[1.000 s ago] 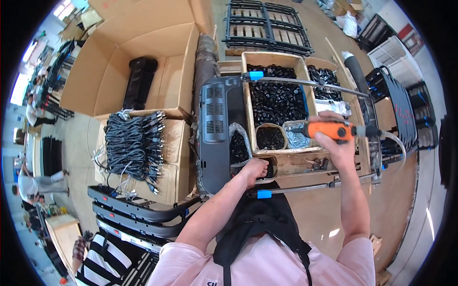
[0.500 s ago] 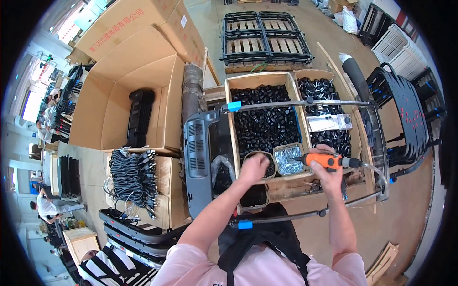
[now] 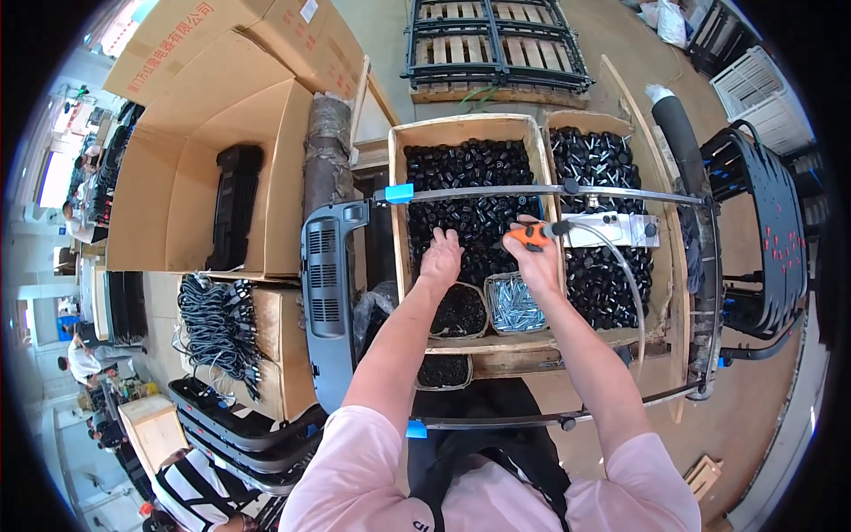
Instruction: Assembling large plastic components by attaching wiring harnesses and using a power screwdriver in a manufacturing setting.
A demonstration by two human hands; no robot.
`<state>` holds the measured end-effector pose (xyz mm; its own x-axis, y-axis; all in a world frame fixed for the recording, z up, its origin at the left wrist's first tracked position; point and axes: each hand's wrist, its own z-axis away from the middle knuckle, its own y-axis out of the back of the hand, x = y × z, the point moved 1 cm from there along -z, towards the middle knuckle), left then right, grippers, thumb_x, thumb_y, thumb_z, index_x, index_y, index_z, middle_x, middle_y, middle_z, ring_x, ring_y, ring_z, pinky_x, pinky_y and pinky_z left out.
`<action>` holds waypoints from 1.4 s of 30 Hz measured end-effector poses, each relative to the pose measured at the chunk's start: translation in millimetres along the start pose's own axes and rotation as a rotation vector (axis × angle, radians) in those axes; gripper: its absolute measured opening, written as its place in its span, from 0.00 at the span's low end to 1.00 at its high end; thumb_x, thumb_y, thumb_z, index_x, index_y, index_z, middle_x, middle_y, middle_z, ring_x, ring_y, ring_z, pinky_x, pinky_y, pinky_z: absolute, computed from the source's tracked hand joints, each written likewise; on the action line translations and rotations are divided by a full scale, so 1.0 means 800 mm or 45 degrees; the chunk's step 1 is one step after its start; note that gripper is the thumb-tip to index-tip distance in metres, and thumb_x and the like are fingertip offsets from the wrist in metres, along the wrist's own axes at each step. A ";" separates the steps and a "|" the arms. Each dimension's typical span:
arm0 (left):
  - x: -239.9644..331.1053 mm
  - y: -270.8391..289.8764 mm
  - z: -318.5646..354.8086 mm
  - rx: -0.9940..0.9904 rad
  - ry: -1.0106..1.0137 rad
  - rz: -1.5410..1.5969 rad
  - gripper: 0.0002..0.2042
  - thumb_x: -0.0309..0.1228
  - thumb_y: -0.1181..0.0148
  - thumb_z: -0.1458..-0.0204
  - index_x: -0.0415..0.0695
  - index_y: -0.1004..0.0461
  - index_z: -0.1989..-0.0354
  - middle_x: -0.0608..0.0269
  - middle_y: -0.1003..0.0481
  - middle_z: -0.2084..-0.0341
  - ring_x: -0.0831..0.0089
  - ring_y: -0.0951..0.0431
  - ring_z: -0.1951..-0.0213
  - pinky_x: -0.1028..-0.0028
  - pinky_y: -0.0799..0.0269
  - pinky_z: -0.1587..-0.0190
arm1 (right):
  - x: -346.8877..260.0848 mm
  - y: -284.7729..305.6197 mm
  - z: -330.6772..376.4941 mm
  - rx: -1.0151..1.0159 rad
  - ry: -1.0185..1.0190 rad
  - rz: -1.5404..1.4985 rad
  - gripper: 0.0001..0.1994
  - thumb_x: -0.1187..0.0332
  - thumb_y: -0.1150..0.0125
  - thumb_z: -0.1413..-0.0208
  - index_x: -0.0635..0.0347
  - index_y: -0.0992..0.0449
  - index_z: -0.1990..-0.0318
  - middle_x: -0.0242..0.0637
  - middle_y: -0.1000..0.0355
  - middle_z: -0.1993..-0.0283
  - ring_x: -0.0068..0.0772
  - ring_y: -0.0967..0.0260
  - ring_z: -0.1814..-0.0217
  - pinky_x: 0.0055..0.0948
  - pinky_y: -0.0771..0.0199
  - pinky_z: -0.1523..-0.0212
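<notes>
My left hand (image 3: 441,257) reaches over a wooden bin (image 3: 401,177) full of small black plastic caps (image 3: 474,164). Its fingers point away from me, slightly apart, and whatever lies under the tips is hidden. In my right hand (image 3: 541,266) is an orange power screwdriver (image 3: 532,235), held above the bin's right side, with a clear hose (image 3: 625,266) running from its rear. Nearer me, a small box holds silver screws (image 3: 516,304); a basket of tiny black parts (image 3: 459,310) sits beside it. A metal tube frame (image 3: 496,191) with a grey vented panel (image 3: 325,275) surrounds the bins.
Right of the caps, another bin holds black-headed bolts (image 3: 594,160) and a white metal plate (image 3: 612,230). A large open carton (image 3: 191,177) and bundled black cables (image 3: 217,324) stand left. Black frames (image 3: 496,53) lie on a pallet ahead; curved black racks (image 3: 771,222) stand right.
My left hand has moved forward from the small basket to the black caps. My right hand has carried the screwdriver forward and left, from beside the screws. The view has shifted slightly.
</notes>
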<state>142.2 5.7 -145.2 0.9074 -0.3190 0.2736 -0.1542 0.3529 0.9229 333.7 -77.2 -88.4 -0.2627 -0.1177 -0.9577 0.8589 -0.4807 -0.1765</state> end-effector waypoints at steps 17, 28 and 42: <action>0.016 0.110 0.153 -0.541 0.164 3.318 0.16 0.45 0.49 0.29 0.45 0.24 0.52 0.59 0.25 0.59 0.75 0.32 0.72 0.78 0.39 0.77 | 0.078 0.052 0.080 -0.864 0.813 1.982 0.13 0.71 0.40 0.46 0.61 0.20 0.53 0.47 0.19 0.60 0.51 0.17 0.57 0.46 0.17 0.55; -0.001 0.111 0.251 -0.191 0.325 2.231 0.12 0.35 0.46 0.28 0.44 0.28 0.43 0.67 0.23 0.64 0.81 0.25 0.70 0.79 0.29 0.70 | 0.016 0.025 0.087 -0.801 0.171 1.563 0.12 0.65 0.43 0.42 0.63 0.23 0.56 0.59 0.23 0.67 0.64 0.22 0.58 0.55 0.23 0.55; -0.057 0.163 0.339 -0.391 0.108 1.643 0.14 0.36 0.45 0.29 0.40 0.21 0.46 0.72 0.26 0.73 0.85 0.29 0.74 0.79 0.29 0.73 | -0.166 -0.133 0.189 -1.609 0.954 1.621 0.07 0.66 0.43 0.37 0.59 0.28 0.62 0.43 0.26 0.65 0.51 0.23 0.59 0.47 0.22 0.58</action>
<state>-25.6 -172.0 36.2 0.2016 0.4439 0.8731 -0.8338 0.5455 -0.0849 210.9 -142.2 92.0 0.5873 0.6632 -0.4640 0.2256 0.4164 0.8807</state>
